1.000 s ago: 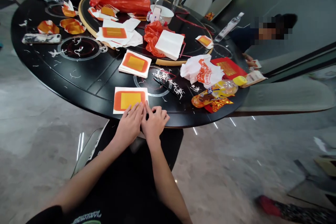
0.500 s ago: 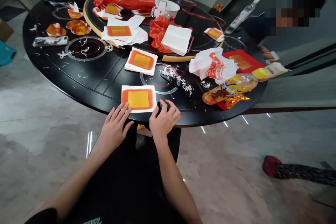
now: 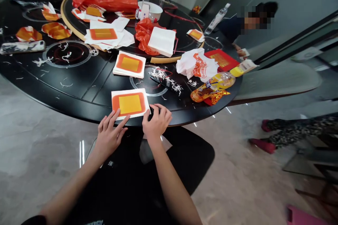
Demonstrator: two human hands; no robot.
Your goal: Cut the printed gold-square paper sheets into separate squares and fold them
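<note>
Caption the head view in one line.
Left hand and right hand at an orange-and-yellow paper square on a round black table scattered with white shreds.

Dark item partly hidden beneath the right hand, too obscured to identify; black round table cut off at left edge; pink object cut off at lower edge, blurred

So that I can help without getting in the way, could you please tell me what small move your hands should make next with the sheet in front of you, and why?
I would probably pinch the near corners of the orange-and-yellow paper sheet and lift it. The left hand already has its fingertips on the near edge, the right hand sits beside the right corner, and the sheet lies flat by the rim of the black table.
</note>
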